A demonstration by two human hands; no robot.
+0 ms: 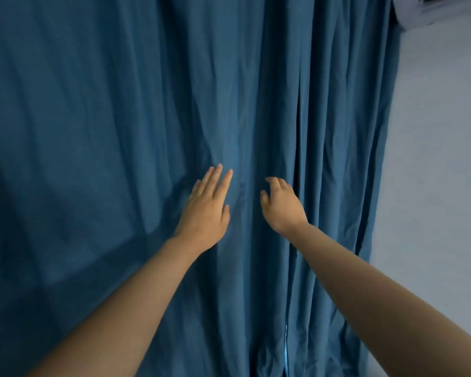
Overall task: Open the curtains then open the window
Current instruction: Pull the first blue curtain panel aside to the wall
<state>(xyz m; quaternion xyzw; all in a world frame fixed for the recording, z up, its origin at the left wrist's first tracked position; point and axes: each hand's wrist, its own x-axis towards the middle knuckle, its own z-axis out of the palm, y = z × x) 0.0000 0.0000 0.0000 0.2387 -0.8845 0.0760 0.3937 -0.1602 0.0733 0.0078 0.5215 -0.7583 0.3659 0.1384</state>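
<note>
Both bare arms reach forward to the dark blue woven fabric curtains (147,104), which hang shut across almost the whole view and hide the window entirely; nothing of its frame or glass shows, only a thin sliver of bright light low down at the seam (285,349) where two panels seem to meet. The left hand (206,208) lies flat against the cloth with fingers straight and together, its grip released, apparently pressing or steadying the left panel rather than holding it. The right hand (282,205) is cupped, fingers curled towards the deep vertical fold (299,159) just beside it, the grip half-formed and closed on nothing that I can make out; it looks placed to feel for the panel's edge. That pairing suits the first step of the task, finding the split so the panels can be drawn apart, and none of that step looks done yet. The cloth is matte, soft and fairly heavy, falling in long pleats that are tighter on the right and looser, with diagonal creases, on the left. To the right stands a plain pale grey wall (441,186), with a white rounded object (433,9) at the top corner, too cropped to identify.
</note>
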